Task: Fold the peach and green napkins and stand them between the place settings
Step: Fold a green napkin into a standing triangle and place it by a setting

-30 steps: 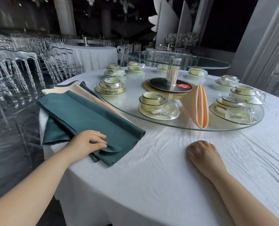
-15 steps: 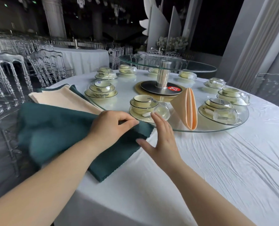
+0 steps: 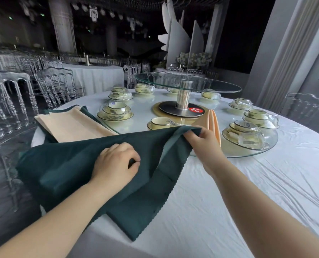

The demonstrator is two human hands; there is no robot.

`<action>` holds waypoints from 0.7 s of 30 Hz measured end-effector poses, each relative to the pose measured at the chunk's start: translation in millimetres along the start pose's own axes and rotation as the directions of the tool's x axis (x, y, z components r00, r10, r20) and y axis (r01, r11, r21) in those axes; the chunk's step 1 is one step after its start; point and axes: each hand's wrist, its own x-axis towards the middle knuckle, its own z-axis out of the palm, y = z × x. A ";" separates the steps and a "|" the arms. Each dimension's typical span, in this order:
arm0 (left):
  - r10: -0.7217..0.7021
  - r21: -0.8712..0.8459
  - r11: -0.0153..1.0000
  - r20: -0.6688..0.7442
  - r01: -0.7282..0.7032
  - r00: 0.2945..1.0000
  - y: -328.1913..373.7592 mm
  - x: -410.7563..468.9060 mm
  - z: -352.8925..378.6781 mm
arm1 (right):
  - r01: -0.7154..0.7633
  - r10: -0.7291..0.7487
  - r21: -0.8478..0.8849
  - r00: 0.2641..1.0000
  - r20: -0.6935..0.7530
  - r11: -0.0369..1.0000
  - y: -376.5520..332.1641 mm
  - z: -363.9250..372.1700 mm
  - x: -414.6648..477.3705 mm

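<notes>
Right hand (image 3: 201,139) has its fingers curled tight over the far corner of the green napkin (image 3: 65,164), lifting that edge clear, and the left hand (image 3: 116,162) pinches a tuck of the same cloth nearer its middle, thumb against fingertips. The napkin drapes over the near-left edge of the table, on top of more green cloth, with the flat peach napkins (image 3: 75,125) just beyond. What's wanted here, I'd say, is a clean separation: take the top layer alone, hold both grips taut so the scalloped hem runs straight, and bring it onto bare tablecloth (image 3: 229,192) before creasing. Watch that raised corner. It hangs just in front of the folded peach napkin (image 3: 213,120) standing on the glass turntable (image 3: 248,155), near the cup-and-saucer settings (image 3: 244,133), and a careless swing could topple it.
</notes>
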 end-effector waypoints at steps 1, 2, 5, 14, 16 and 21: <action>-0.012 -0.052 0.999 0.028 0.013 1.000 -1.9 -0.9 -1.4 | -0.015 0.015 -0.005 1.000 -0.012 1.000 -3.3 -2.0 0.0; -0.007 -0.112 0.994 0.085 0.017 0.996 -1.3 -2.2 -2.5 | -0.025 0.025 -0.005 1.000 -0.018 1.000 -6.6 -3.7 -0.7; 0.025 -0.145 0.989 0.286 0.017 0.958 9.0 -11.9 -1.4 | -0.042 0.042 -0.015 0.999 -0.009 0.999 -14.9 -6.9 -6.2; 0.014 -0.039 0.999 0.104 -0.010 0.994 3.5 -25.2 19.8 | -0.065 0.052 -0.130 0.994 -0.100 0.989 -21.1 -22.6 -23.1; -0.027 -0.172 0.984 0.080 0.041 0.996 4.8 -23.5 17.3 | -0.078 0.066 -0.097 0.990 -0.128 0.992 -24.2 -28.8 -26.9; -0.302 -0.510 0.820 -0.004 0.258 0.953 29.7 -11.2 -21.7 | -0.108 0.085 -0.114 0.977 -0.195 0.988 -33.9 -49.2 -32.7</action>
